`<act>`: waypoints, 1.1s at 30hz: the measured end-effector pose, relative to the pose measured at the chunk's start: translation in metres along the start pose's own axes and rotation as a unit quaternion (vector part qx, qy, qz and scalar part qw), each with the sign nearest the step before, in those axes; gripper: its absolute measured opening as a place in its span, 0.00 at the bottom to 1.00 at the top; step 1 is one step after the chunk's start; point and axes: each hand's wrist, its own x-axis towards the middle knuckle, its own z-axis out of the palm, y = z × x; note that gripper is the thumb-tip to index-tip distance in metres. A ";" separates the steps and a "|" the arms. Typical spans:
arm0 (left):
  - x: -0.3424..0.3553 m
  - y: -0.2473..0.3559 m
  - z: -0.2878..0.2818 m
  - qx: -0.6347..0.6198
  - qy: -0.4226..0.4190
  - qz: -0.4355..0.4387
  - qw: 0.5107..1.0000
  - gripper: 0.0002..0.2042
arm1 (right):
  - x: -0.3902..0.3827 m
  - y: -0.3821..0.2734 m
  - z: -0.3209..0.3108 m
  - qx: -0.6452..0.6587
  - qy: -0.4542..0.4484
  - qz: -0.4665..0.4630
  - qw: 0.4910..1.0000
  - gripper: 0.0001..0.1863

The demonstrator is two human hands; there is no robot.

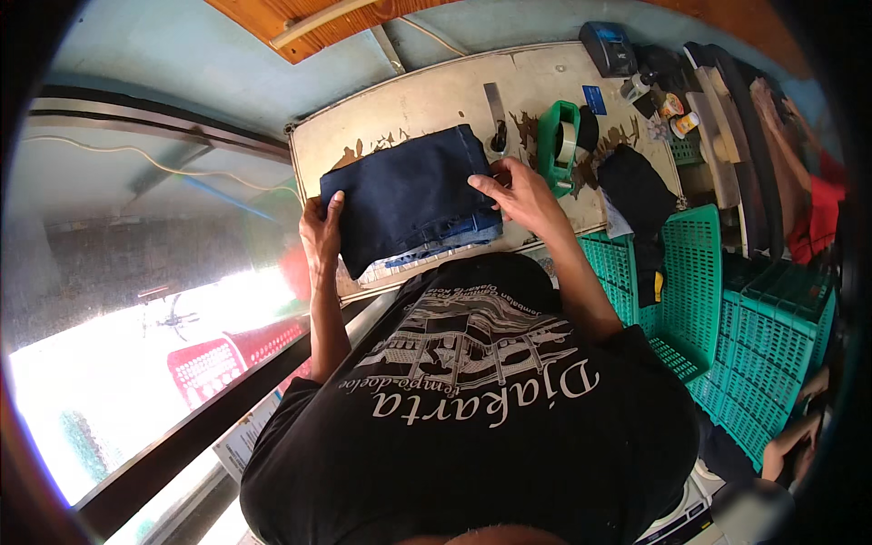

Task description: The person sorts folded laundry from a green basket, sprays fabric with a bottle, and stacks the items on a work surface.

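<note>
A dark navy garment [400,191], folded into a flat rectangle, lies between my hands on the worn table. My left hand [321,234] grips its left edge, thumb on top and fingers behind. At the opposite edge, my right hand [525,195] pinches the fabric with the thumb laid over it. Folded blue denim [445,241] peeks out from beneath its near side. Just right of the garment stands a green tape dispenser [557,150] with a roll of tape. A metal ruler-like strip [494,102] lies beyond the right hand.
The cream tabletop [418,100] has peeling brown patches. Dark clothing [636,186] hangs over its right end above green plastic crates [695,282]. A black device [608,49] and small containers [672,105] stand at the far right. A window frame [209,386] runs along my left.
</note>
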 end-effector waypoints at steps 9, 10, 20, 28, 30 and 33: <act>0.004 -0.006 0.001 0.007 0.020 0.020 1.000 0.21 | 0.008 -0.027 -0.005 0.112 -0.004 -0.088 0.990 0.25; 0.004 -0.002 0.001 0.016 0.019 0.011 1.000 0.22 | 0.006 -0.036 -0.005 0.200 -0.039 -0.042 0.978 0.22; 0.012 -0.023 -0.002 -0.046 -0.029 -0.007 0.998 0.20 | 0.006 -0.085 -0.012 -0.028 -0.088 -0.166 0.982 0.15; 0.034 0.060 -0.016 0.037 -0.058 0.309 0.949 0.23 | -0.009 -0.086 -0.002 0.144 -0.149 -0.125 0.970 0.17; 0.039 0.091 -0.016 -0.048 -0.237 0.292 0.925 0.26 | -0.010 -0.103 0.001 0.157 -0.169 -0.162 0.959 0.18; 0.060 0.091 -0.023 0.001 -0.312 0.239 0.920 0.31 | -0.007 -0.116 0.013 0.234 -0.189 -0.180 0.936 0.19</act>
